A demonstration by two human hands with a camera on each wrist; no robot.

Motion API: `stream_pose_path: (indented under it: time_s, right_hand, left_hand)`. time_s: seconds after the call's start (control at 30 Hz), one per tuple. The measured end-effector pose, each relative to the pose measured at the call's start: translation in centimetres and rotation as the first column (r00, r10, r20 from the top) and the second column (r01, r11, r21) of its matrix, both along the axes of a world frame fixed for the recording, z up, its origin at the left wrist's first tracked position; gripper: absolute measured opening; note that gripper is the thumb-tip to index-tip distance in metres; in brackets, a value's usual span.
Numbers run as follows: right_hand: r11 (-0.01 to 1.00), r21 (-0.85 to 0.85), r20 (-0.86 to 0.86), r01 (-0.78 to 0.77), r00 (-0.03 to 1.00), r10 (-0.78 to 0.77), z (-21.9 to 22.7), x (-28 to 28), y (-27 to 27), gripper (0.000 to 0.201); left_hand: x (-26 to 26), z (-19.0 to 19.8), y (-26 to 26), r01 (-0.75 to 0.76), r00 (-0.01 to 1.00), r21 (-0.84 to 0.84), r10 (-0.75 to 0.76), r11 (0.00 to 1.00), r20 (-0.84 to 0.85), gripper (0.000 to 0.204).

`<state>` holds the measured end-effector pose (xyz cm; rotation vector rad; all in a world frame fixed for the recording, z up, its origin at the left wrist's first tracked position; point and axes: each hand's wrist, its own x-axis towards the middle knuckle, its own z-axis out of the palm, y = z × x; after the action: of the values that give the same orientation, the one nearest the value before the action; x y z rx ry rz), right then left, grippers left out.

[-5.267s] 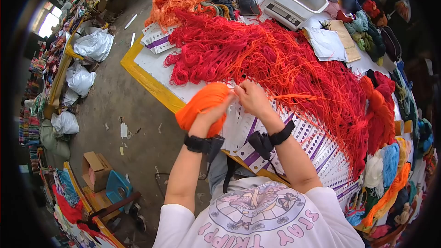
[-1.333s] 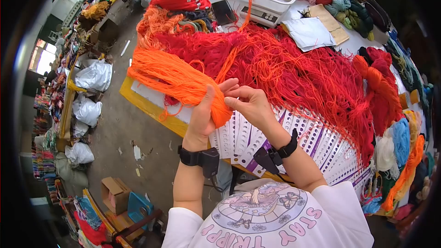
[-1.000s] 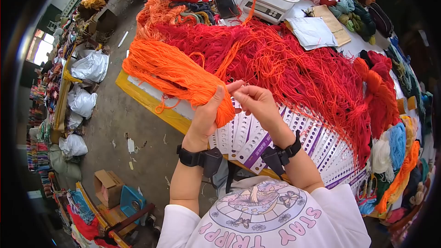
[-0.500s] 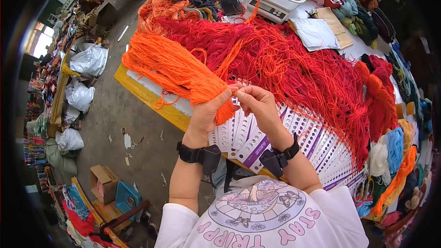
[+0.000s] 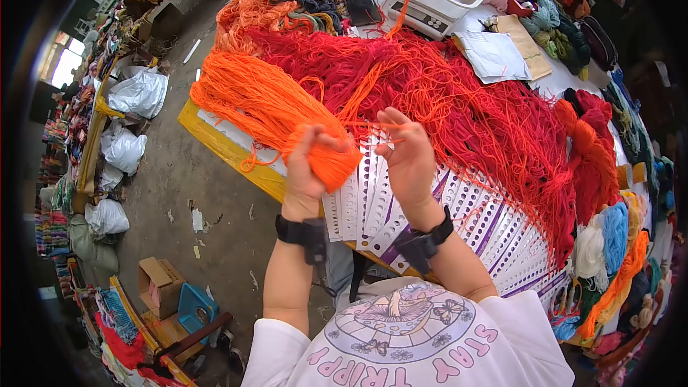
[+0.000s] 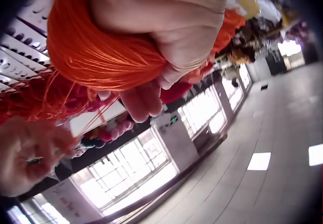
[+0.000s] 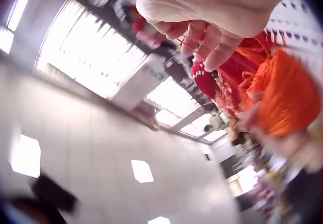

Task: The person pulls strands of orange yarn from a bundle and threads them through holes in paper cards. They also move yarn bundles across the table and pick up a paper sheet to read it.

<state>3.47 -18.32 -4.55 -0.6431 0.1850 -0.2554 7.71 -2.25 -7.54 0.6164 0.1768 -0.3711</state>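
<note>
A thick skein of bright orange yarn (image 5: 261,104) stretches from the table's left corner to my left hand (image 5: 304,175), which grips its looped near end. In the left wrist view, the fingers wrap around the smooth yarn loop (image 6: 86,52). My right hand (image 5: 411,168) is raised just to the right, fingers bent. A few orange strands (image 5: 367,126) run taut between the two hands. The right wrist view has a thin strand (image 7: 184,42) passing across the curled fingers of the right hand (image 7: 217,12). Under both hands lie white perforated cards with purple bands (image 5: 405,222).
A big tangled heap of red and orange thread (image 5: 459,107) covers the table beyond the hands, hooked along the cards. Behind it stand a scale with a white tray (image 5: 430,0), a black wallet-like object (image 5: 360,6) and papers (image 5: 494,54). Yellow tape lines the table edge (image 5: 215,136).
The skein, bunched in my left hand at first, now lies stretched across the table's left corner. Lately the right hand has moved slightly right and up, drawing strands out from the skein's near end.
</note>
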Motion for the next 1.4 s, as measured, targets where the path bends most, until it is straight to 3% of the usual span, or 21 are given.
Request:
stream_pose_path:
  time_s: [0.03,0.07,0.1,0.17,0.2,0.23,0.27,0.33,0.4,0.43,0.47,0.5,0.57,0.7,0.8,0.87,0.97,1.1,1.2,1.3,1.4]
  right_hand:
    - [0.931,0.360,0.004,-0.062,0.998,0.065,0.7,0.3,-0.9,0.012]
    - [0.865,0.497,-0.054,-0.068,0.993,0.108,-0.3,0.7,-2.7,0.013]
    - [0.734,0.642,0.164,-0.222,0.975,0.152,-0.6,0.8,-5.1,0.012]
    - [0.790,0.581,0.272,-0.198,0.962,0.041,-1.8,0.7,-14.0,0.013]
    - [0.951,0.282,0.230,0.131,0.953,-0.199,-2.6,-0.7,-21.1,0.013]
    - [0.775,0.106,0.116,0.623,0.766,-0.632,-1.3,-3.0,-26.1,0.014]
    - [0.386,-0.232,-0.052,0.893,0.385,-0.921,0.0,-5.2,-31.1,0.016]
    - [0.156,-0.217,0.064,0.964,0.173,-0.983,5.4,-7.3,-30.2,0.017]
    - [0.525,-0.341,0.166,0.779,0.600,-0.783,4.5,-4.7,-24.9,0.013]
    - [0.574,-0.552,0.116,0.604,0.738,-0.665,4.6,-2.8,-19.0,0.012]
    - [0.748,-0.559,-0.011,0.359,0.898,-0.440,4.8,-1.9,-13.1,0.021]
    - [0.884,-0.468,-0.036,0.006,0.999,-0.026,1.3,-0.5,-10.9,0.021]
    - [0.757,-0.464,-0.268,-0.461,0.887,0.376,-0.3,0.0,-5.2,0.027]
    - [0.631,-0.331,-0.196,-0.701,0.706,0.681,-2.8,-0.3,-1.7,0.033]
    - [0.610,-0.434,-0.175,-0.663,0.726,0.665,-3.0,-0.4,-1.1,0.032]
    - [0.600,-0.543,-0.282,-0.587,0.801,0.528,-3.0,-0.5,-0.8,0.023]
    - [0.167,-0.954,-0.220,-0.247,0.961,0.168,-3.7,-0.3,-1.0,0.014]
    - [0.318,-0.925,-0.214,-0.209,0.977,0.019,-5.9,-0.1,-1.1,0.016]
    - [0.527,-0.821,-0.232,-0.222,0.972,0.049,-7.0,0.3,-1.6,0.019]
    - [0.552,-0.788,-0.261,-0.273,0.960,0.102,-6.7,0.4,-1.9,0.019]
    - [0.573,-0.762,-0.287,-0.301,0.951,0.117,-6.7,0.3,-2.0,0.019]
  left_hand:
    - [1.1,-1.0,1.3,-0.033,0.998,-0.127,0.038,0.991,0.043,0.036]
    - [2.5,-1.8,3.0,-0.058,0.994,-0.253,0.080,0.966,0.080,0.037]
    - [3.8,-1.9,5.0,-0.068,0.992,-0.362,0.101,0.930,0.074,0.039]
    - [6.5,-1.4,10.0,-0.147,0.973,-0.414,0.208,0.898,0.105,0.044]
    - [7.5,-1.0,12.8,-0.229,0.943,-0.363,0.298,0.903,0.148,0.047]
    - [8.0,-0.2,15.3,-0.221,0.932,-0.352,0.303,0.909,0.198,0.040]
    - [8.1,0.9,16.6,-0.215,0.920,-0.338,0.307,0.916,0.246,0.034]
    - [7.7,2.3,15.8,-0.138,0.920,-0.231,0.211,0.963,0.329,0.023]
    - [6.3,3.9,12.0,-0.077,0.940,-0.005,0.074,0.997,0.332,0.024]
    - [5.2,3.8,9.3,-0.087,0.963,0.207,0.029,0.974,0.269,0.026]
    - [3.8,3.8,6.4,-0.035,0.985,0.298,-0.017,0.954,0.169,0.026]
    - [3.0,2.8,4.6,0.092,0.977,0.360,-0.153,0.928,0.145,0.024]
    - [1.2,1.8,1.9,0.210,0.967,0.298,-0.243,0.931,0.077,0.022]
    - [-1.0,0.2,-0.1,0.362,0.928,0.510,-0.354,0.780,-0.119,0.016]
    - [-1.1,-1.2,-0.5,0.471,0.875,0.334,-0.480,0.816,-0.060,0.014]
    - [-1.0,-1.3,-0.9,0.410,0.908,0.461,-0.400,0.787,-0.123,0.013]
    - [-1.1,-1.1,-1.0,0.302,0.947,0.676,-0.293,0.672,-0.131,0.014]
    - [-0.9,-1.5,-0.2,0.211,0.963,0.790,-0.260,0.576,-0.067,0.020]
    - [-1.5,-0.4,-1.2,0.332,0.940,0.752,-0.265,0.570,-0.214,0.020]
    - [-0.9,-1.5,-1.6,0.310,0.920,0.852,-0.360,0.421,-0.157,0.026]
    - [-0.3,-4.5,-1.7,-0.114,0.775,0.987,-0.613,0.109,0.157,0.036]
